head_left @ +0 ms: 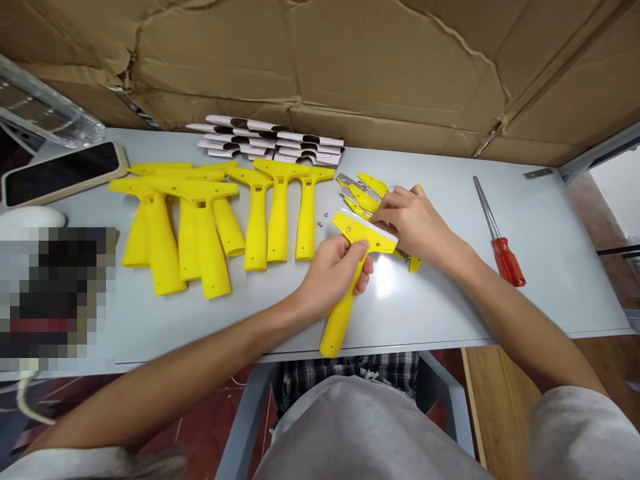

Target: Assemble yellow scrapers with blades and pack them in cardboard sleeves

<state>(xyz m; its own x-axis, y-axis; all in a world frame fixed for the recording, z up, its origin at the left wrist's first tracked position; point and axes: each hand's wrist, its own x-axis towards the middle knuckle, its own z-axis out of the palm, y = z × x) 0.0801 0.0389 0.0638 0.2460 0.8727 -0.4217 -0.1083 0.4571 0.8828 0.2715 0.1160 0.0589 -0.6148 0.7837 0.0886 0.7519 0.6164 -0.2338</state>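
Note:
My left hand (331, 272) is closed around the neck of a yellow scraper (339, 319). The scraper is tilted, its wide head up and its handle pointing toward me, with a pale strip along the head's far edge. Just behind that head, my right hand (413, 219) has its fingers bent down at a pile of yellow and metal pieces (364, 195). Its fingertips are partly hidden, so what they pinch is unclear. Two small screws (323, 220) lie left of the pile. Several yellow scraper handles (203, 230) rest farther left, some overlapping.
A screwdriver (505, 253) with a red handle lies at the right. Stacked white-and-black pieces (270, 141) stand at the back against cardboard (350, 60). A phone (65, 175) and a white rounded object (33, 219) are at the left, beside a blurred-out patch.

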